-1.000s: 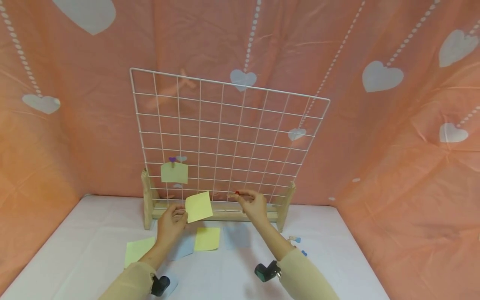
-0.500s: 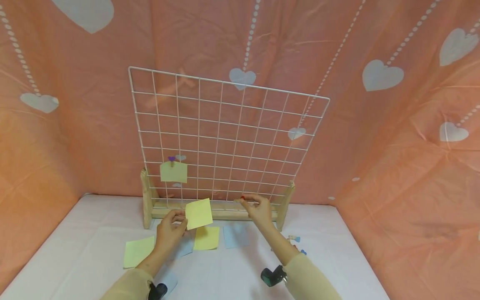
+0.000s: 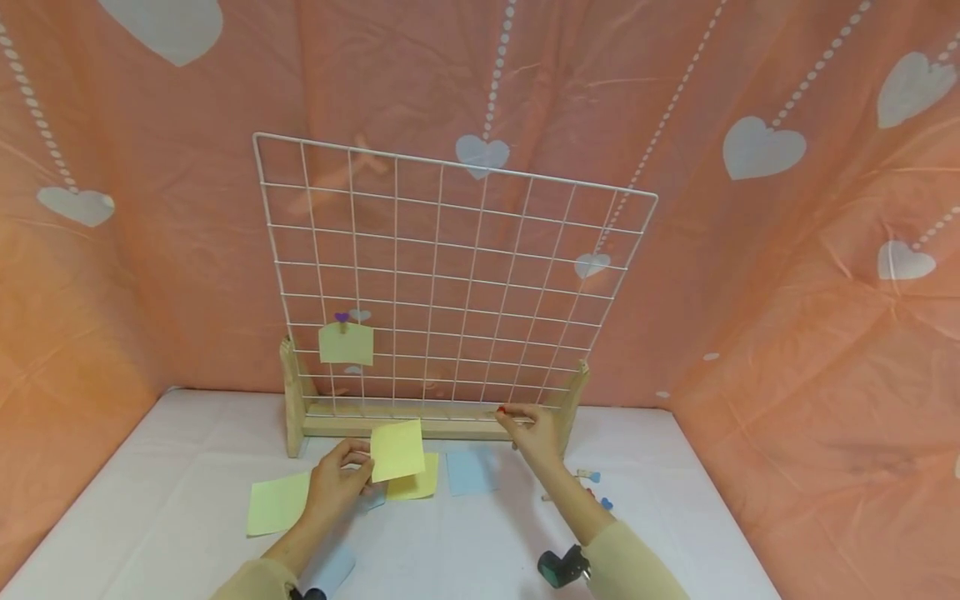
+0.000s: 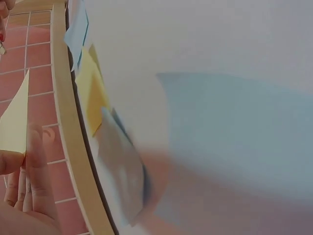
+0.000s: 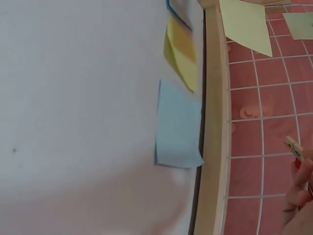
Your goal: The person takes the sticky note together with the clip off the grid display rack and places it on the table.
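Observation:
My left hand [image 3: 341, 479] pinches a yellow sticky note [image 3: 397, 450] by its left edge, held above the table. In my right hand [image 3: 536, 433] is a small wooden clothespin [image 5: 292, 145] with a red decoration, gripped between thumb and fingers. Behind both hands stands a white wire grid panel [image 3: 457, 258] in a wooden base [image 3: 442, 428]. A pale green note [image 3: 347, 345] hangs on the grid's lower left from a clothespin with a purple heart [image 3: 342, 317].
On the white table lie a green note [image 3: 276, 505], another yellow note [image 3: 423, 482], a blue note [image 3: 471, 472] and a nearer blue note [image 3: 335, 571]. Several small clothespins [image 3: 588, 476] lie to the right, partly behind the right forearm. A peach curtain [image 3: 787, 292] surrounds the table.
Both hands have come down and nearer, away from the grid. The right hand with the clothespin has also shifted right. The held yellow note now overlaps the yellow one on the table.

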The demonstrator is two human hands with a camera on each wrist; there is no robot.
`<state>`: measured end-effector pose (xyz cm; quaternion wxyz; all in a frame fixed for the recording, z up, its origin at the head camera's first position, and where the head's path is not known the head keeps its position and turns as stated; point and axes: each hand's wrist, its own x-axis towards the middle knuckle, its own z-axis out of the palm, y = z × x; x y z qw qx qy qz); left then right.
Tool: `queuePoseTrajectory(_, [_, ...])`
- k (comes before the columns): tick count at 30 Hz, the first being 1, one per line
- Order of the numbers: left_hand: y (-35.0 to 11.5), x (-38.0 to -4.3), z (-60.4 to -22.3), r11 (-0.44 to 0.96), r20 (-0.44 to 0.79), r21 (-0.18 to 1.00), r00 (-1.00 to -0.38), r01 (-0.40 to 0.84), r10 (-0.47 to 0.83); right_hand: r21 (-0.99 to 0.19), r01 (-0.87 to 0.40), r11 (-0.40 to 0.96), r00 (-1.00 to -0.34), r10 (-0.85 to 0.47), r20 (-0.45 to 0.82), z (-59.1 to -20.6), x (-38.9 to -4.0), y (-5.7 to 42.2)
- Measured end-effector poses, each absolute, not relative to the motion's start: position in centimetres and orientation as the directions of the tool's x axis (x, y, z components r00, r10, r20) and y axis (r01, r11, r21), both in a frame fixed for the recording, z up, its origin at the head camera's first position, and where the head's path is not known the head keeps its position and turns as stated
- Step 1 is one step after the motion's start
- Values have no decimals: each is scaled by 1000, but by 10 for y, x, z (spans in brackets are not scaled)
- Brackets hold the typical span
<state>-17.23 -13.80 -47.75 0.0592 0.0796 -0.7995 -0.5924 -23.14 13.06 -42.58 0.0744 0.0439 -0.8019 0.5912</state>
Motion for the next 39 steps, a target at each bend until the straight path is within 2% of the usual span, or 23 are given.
queuePoseTrajectory(3, [-138, -169, -481, 290, -7, 955, -984, -59, -180, -944, -136, 300, -987, 35, 154, -425, -227, 135])
queuePoseTrajectory(14, [-143, -157, -492, 328, -51, 939, -986, -102, -162, -936, -9, 352, -976, 202, 85, -462, -230, 161])
queuePoseTrajectory(20, [-149, -148, -495, 382, -67, 916, -985, -125, -161, -935, -14, 355, -973, 211, 95, -469, -226, 174])
queuePoseTrajectory(33, [-154, -132, -498, 376, -129, 913, -987, -157, -99, -903, 40, 428, -970, 234, 68, -484, -216, 202])
queuePoseTrajectory(39, [-155, -128, -500, 378, -131, 915, -990, -143, -56, -901, 39, 432, -977, 206, 57, -487, -209, 211])
